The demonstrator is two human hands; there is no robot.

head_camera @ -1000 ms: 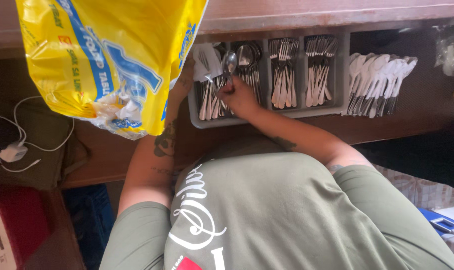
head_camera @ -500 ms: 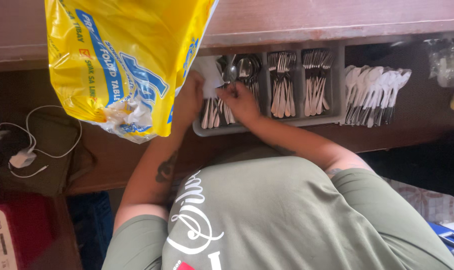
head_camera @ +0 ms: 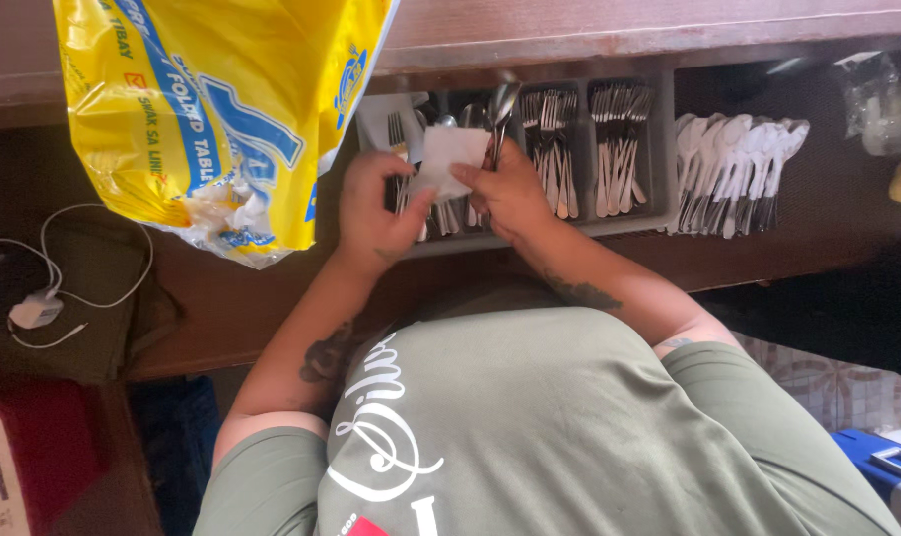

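Napkin (head_camera: 448,154) — white, folded — is pinched by both hands above the grey cutlery tray (head_camera: 659,149). Left hand (head_camera: 376,203) grips its 7 o'clock edge; right hand (head_camera: 505,189) clasps it with, seemingly, a spoon (head_camera: 503,104).

Yellow-and-blue plastic bag (head_camera: 212,109) hangs upper left.

Olive-green short-sleeved shirt (head_camera: 569,417), white script lettering, tattooed forearms, bare hands

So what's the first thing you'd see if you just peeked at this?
The big yellow bag at the top left grabs the eye first. Next come the left hand and right hand in the middle, holding a white napkin and a spoon over the grey cutlery tray. White plastic spoons lie to its right.
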